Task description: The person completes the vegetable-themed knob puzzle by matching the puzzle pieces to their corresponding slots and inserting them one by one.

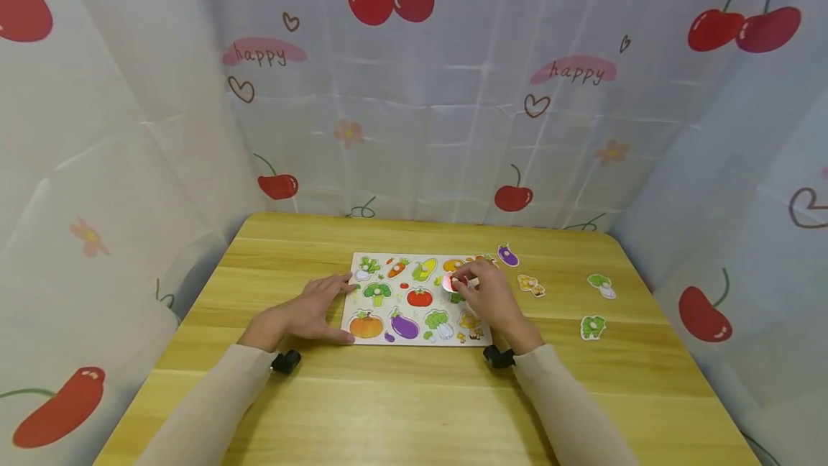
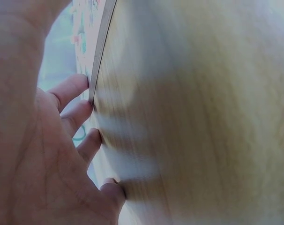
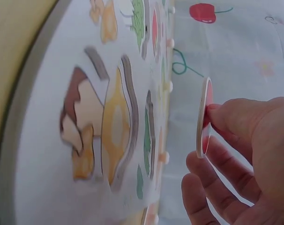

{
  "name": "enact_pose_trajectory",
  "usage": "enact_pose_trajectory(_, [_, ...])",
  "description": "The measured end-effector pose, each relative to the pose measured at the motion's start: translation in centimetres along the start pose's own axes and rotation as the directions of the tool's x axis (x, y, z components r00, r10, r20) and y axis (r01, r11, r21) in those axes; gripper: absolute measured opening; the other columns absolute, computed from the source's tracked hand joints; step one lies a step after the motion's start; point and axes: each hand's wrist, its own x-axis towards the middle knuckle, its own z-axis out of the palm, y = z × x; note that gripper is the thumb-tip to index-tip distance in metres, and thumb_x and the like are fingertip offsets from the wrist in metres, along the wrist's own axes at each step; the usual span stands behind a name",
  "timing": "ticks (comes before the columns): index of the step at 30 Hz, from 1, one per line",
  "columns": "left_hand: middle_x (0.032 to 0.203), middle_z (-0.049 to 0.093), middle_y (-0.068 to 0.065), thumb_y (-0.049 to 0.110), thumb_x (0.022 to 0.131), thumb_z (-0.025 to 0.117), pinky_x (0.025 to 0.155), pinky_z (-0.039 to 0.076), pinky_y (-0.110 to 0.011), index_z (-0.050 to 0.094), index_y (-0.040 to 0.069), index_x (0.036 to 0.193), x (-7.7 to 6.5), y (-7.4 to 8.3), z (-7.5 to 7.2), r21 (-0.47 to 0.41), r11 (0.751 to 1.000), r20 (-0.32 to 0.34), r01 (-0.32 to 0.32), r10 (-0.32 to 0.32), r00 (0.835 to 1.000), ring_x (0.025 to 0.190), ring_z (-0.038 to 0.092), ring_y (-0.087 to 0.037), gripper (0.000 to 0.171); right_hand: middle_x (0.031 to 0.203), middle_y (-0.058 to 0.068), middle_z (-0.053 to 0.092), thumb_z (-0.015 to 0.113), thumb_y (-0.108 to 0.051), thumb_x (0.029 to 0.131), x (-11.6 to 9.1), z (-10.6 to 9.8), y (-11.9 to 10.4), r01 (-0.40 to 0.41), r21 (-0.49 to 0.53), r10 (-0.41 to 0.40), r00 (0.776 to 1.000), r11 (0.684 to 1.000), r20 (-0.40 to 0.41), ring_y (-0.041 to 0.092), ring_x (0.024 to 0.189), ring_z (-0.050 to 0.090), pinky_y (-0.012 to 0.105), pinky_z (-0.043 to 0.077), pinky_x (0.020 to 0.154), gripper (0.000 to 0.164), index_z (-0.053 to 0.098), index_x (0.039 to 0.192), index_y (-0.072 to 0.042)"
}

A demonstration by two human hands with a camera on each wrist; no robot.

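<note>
A pale vegetable puzzle board lies on the table, bearing pictures such as a pumpkin, an eggplant, a tomato and broccoli. At its left edge my left hand rests with fingers and thumb spread; in the left wrist view the fingertips are right at the board's edge. My right hand is over the board's right half. Between thumb and fingers it pinches a thin red-and-white puzzle piece, held on edge and apart from the board. The picture on it is mostly hidden.
Right of the board lie loose pieces: an eggplant, a mushroom piece, a bok choy and a leafy green piece. A curtain with cherry prints hangs behind and beside the wooden table.
</note>
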Motion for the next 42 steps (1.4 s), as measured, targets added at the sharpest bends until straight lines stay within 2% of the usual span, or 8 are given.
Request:
enact_pose_trajectory(8, [0.194, 0.024, -0.022, 0.061, 0.091, 0.095, 0.139, 0.025, -0.081, 0.047, 0.005, 0.174, 0.1, -0.2, -0.1, -0.018, 1.0, -0.009, 0.007, -0.007, 1.0, 0.173, 0.027, -0.058, 0.111, 0.118, 0.01, 0.082, 0.089, -0.013, 0.105, 0.4, 1.4, -1.0, -0.028, 0.001, 0.028, 0.999, 1.0, 0.045, 0.029, 0.107, 0.076, 0.043, 0.065, 0.093, 0.008, 0.086, 0.111, -0.008])
enact_pose_trajectory(11, [0.194, 0.024, -0.022, 0.062, 0.091, 0.095, 0.139, 0.025, -0.08, 0.047, 0.005, 0.173, 0.2, -0.2, -0.1, -0.017, 1.0, -0.006, 0.003, -0.003, 1.0, 0.174, 0.027, -0.057, 0.111, 0.115, 0.008, 0.081, 0.089, -0.015, 0.105, 0.4, 1.9, -1.4, -0.037, 0.001, 0.037, 0.997, 0.999, 0.063, 0.029, 0.104, 0.074, 0.041, 0.063, 0.093, 0.01, 0.086, 0.113, -0.009])
enact_pose_trajectory(18, [0.194, 0.024, -0.021, 0.062, 0.091, 0.096, 0.14, 0.024, -0.08, 0.047, 0.005, 0.173, 0.3, -0.3, 0.1, -0.016, 1.0, -0.005, 0.003, -0.003, 1.0, 0.175, 0.026, -0.056, 0.111, 0.114, 0.006, 0.079, 0.087, -0.016, 0.107, 0.6, 3.1, -2.1, -0.034, 0.03, 0.031, 0.995, 0.999, 0.097, 0.022, 0.102, 0.073, 0.041, 0.064, 0.094, 0.007, 0.086, 0.112, -0.012])
enact_pose_trajectory(23, [0.195, 0.023, -0.021, 0.062, 0.091, 0.096, 0.14, 0.024, -0.08, 0.046, 0.005, 0.174, 0.4, -0.1, 0.1, -0.026, 1.0, -0.003, 0.004, -0.004, 1.0, 0.174, 0.026, -0.056, 0.112, 0.115, 0.006, 0.08, 0.087, -0.016, 0.107, 0.7, 3.8, -2.4, -0.039, 0.044, 0.034, 0.992, 0.998, 0.12, 0.018, 0.097, 0.069, 0.038, 0.061, 0.089, 0.006, 0.086, 0.113, -0.013])
enact_pose_trajectory(29, [0.195, 0.022, -0.02, 0.062, 0.09, 0.096, 0.141, 0.021, -0.08, 0.046, 0.006, 0.174, 0.5, -0.1, 0.2, -0.031, 0.999, -0.001, 0.018, -0.018, 1.0, 0.176, 0.023, -0.056, 0.113, 0.111, 0.005, 0.079, 0.088, -0.018, 0.106, 1.3, 4.1, -2.8, -0.049, 0.003, 0.048, 0.986, 0.999, 0.16, 0.015, 0.091, 0.063, 0.038, 0.056, 0.087, 0.006, 0.087, 0.11, -0.014])
enact_pose_trajectory(38, [0.196, 0.021, -0.019, 0.066, 0.09, 0.095, 0.141, 0.021, -0.081, 0.045, 0.008, 0.176, 0.3, -0.4, 0.5, -0.02, 0.999, 0.015, 0.034, -0.034, 0.999, 0.177, 0.021, -0.056, 0.115, 0.111, 0.003, 0.077, 0.088, -0.018, 0.106, 1.2, 5.1, -3.3, -0.075, -0.011, 0.075, 0.977, 0.997, 0.2, 0.017, 0.096, 0.061, 0.038, 0.055, 0.088, 0.005, 0.089, 0.109, -0.015])
enact_pose_trajectory(42, [0.196, 0.02, -0.018, 0.066, 0.09, 0.094, 0.141, 0.022, -0.081, 0.045, 0.009, 0.176, 0.2, -0.4, 0.3, -0.022, 0.999, 0.016, 0.032, -0.032, 0.999, 0.177, 0.021, -0.056, 0.114, 0.111, 0.004, 0.076, 0.088, -0.019, 0.106, 1.3, 5.3, -3.6, -0.07, -0.027, 0.073, 0.98, 0.997, 0.186, 0.018, 0.094, 0.06, 0.038, 0.054, 0.086, 0.006, 0.09, 0.11, -0.015])
